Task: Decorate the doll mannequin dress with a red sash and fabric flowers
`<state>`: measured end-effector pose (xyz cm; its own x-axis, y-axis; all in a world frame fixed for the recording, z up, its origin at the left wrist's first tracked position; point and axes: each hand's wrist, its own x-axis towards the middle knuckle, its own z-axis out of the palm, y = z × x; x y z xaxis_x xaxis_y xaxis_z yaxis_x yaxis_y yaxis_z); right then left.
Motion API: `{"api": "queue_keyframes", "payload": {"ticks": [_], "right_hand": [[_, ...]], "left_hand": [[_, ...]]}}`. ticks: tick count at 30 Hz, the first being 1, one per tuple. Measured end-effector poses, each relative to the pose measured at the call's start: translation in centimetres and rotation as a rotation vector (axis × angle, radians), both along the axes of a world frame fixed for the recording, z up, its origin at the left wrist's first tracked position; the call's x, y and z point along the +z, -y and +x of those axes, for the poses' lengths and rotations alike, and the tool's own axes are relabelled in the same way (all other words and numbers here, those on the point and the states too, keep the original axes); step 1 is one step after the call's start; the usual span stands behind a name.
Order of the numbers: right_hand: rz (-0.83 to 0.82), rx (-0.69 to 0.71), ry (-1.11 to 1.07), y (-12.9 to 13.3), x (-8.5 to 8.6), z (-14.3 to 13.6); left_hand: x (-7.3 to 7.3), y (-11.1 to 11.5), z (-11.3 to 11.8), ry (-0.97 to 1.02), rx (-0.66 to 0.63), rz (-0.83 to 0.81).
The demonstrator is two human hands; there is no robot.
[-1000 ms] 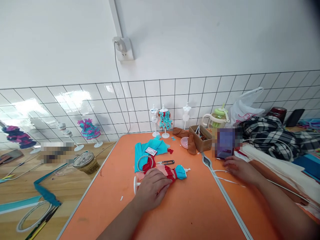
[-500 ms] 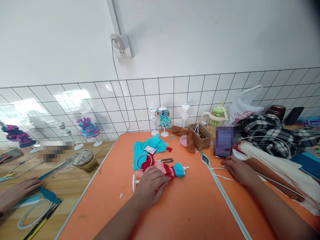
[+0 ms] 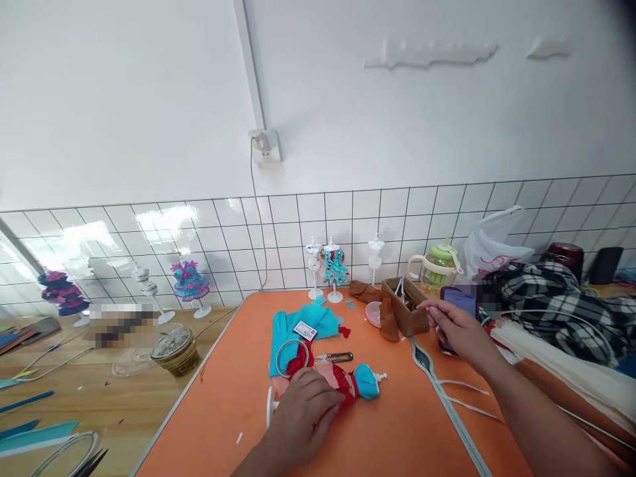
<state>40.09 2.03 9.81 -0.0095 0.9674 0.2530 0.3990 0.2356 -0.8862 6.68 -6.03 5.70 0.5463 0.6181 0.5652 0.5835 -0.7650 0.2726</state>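
Observation:
My left hand [image 3: 309,409] lies with curled fingers over a small dress form [image 3: 366,381], which rests on its side on the orange table. Red, pink and turquoise cloth dresses the form; its white base sticks out left of my hand. Just beyond are a metal ring [image 3: 279,361], red cloth [image 3: 297,360], turquoise fabric [image 3: 281,326] with a white label [image 3: 305,330] on it, and thread snips [image 3: 339,357]. My right hand [image 3: 456,324] hovers in front of a phone [image 3: 446,344], fingers stretched loosely towards a cardboard box [image 3: 413,322]. I see nothing clear between its fingers.
Upright dress forms [image 3: 334,268] stand along the tiled wall, near brown cloth [image 3: 390,321] and a pink dish [image 3: 372,314]. Rightward are a green-lidded cup [image 3: 440,265], a plastic bag [image 3: 491,248], checked cloth [image 3: 539,301] and a cable [image 3: 467,402]. A jar [image 3: 173,351] stands left.
My right hand has lifted off the phone's lower edge and moved up-left towards the box. My left hand stays on the dress form. Another person's hand at far left has gone from view.

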Motion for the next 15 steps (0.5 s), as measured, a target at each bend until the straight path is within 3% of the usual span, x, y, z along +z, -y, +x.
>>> {"api": "queue_keyframes", "payload": {"ticks": [2,4,8,10,15], "right_hand": [[-0.056,0.097,-0.191,-0.8,1.1,-1.1],[0.002,0.083,-0.188,-2.0,1.4,-1.5],[0.3,-0.185,0.327,-5.3,1.0,-0.9],[0.317,-0.23,0.569,-6.2,0.6,-0.3],[0.389,-0.326,0.763,-3.4,-1.9,1.5]], "left_hand": [[-0.1,-0.1,-0.3,-0.007,0.016,0.001],[-0.1,-0.1,-0.4,-0.002,0.033,0.002],[-0.1,-0.1,-0.4,-0.018,0.025,0.006],[-0.1,0.0,-0.4,-0.034,0.004,0.008],[0.0,0.2,-0.4,-0.04,-0.009,0.024]]}}
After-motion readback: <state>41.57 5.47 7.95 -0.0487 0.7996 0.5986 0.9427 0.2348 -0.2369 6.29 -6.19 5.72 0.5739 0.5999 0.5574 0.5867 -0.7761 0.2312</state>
